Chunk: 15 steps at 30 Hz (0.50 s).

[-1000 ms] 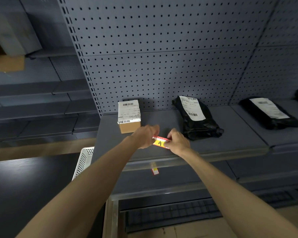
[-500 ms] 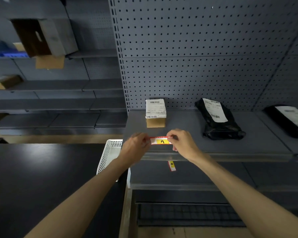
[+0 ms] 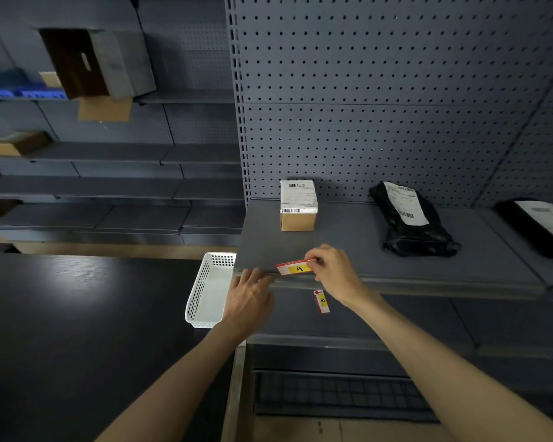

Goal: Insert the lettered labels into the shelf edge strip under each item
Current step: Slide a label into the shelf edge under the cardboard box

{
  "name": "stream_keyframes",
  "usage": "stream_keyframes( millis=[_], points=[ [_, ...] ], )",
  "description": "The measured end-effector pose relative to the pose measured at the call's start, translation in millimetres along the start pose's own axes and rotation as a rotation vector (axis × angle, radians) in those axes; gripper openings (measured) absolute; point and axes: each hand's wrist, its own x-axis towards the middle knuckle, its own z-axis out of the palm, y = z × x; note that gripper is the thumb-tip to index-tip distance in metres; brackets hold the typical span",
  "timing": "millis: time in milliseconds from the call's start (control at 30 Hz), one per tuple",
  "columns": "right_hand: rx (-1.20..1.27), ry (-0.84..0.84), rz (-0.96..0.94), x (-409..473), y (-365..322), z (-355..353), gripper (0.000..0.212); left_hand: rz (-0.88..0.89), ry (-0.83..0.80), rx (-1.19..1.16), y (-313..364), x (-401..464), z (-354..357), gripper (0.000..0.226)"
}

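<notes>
My right hand (image 3: 334, 271) pinches the right end of a red and yellow label marked A (image 3: 295, 267), held at the front of the grey shelf just above the shelf edge strip (image 3: 428, 283). The label sits in front of a small cardboard box (image 3: 298, 205) with a white shipping label. My left hand (image 3: 249, 298) is off the label, fingers resting against the strip's left end. A second small red and yellow label (image 3: 321, 301) lies on the shelf below.
A black mailer bag (image 3: 409, 218) and another black bag (image 3: 537, 226) lie further right on the shelf. A white perforated basket (image 3: 209, 290) stands on the dark table (image 3: 77, 330) at the left. Pegboard backs the shelf; cardboard boxes sit on far left shelves.
My left hand has let go of the A label and dropped to the strip's left end. My right hand alone keeps the label, now nearer the shelf edge.
</notes>
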Motion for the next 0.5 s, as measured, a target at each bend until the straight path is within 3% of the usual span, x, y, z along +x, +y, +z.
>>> stream_keyframes(
  millis=[500],
  points=[
    [-0.301,-0.061,-0.051,5.3,-3.5,15.3,0.017,0.001,-0.091,-0.038,-2.9,2.7,-5.5,0.039]
  ],
)
